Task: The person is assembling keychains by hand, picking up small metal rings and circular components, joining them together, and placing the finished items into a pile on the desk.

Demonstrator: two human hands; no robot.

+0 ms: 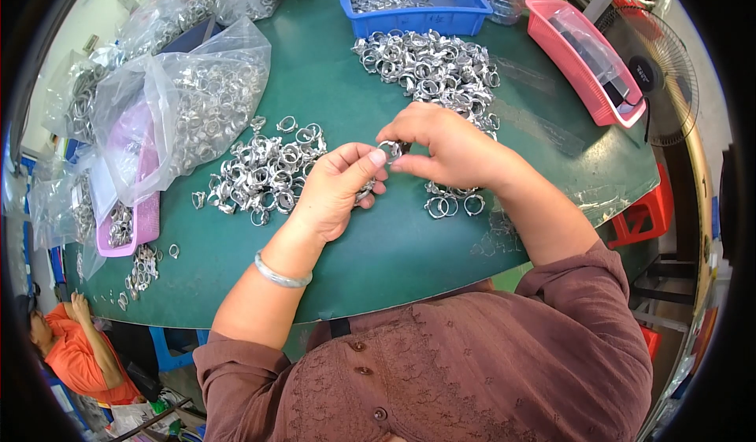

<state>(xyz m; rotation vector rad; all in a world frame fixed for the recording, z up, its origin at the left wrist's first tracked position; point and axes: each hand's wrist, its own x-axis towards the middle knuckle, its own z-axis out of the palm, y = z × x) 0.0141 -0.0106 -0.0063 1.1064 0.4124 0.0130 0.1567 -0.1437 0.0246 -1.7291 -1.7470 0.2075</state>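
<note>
Over the middle of the green table, my left hand [332, 188] and my right hand [453, 149] meet at one small silvery metal ring [391, 151]. My left thumb and fingers pinch its left side, while my right thumb and forefinger close on it from the right. Part of another ring [365, 195] shows by the curled lower fingers of my left hand. To the left of that hand lies a loose heap of similar rings [272, 170]. A larger ring heap [433, 64] spreads beyond my right hand, which hides part of it.
A blue tray [417, 23] with metal pieces stands at the far side. Clear bags [213, 103] of rings and a purple basket [148, 229] fill the left. At the right are a pink basket [579, 72] and a fan [661, 76]. Another person [87, 355] sits at lower left.
</note>
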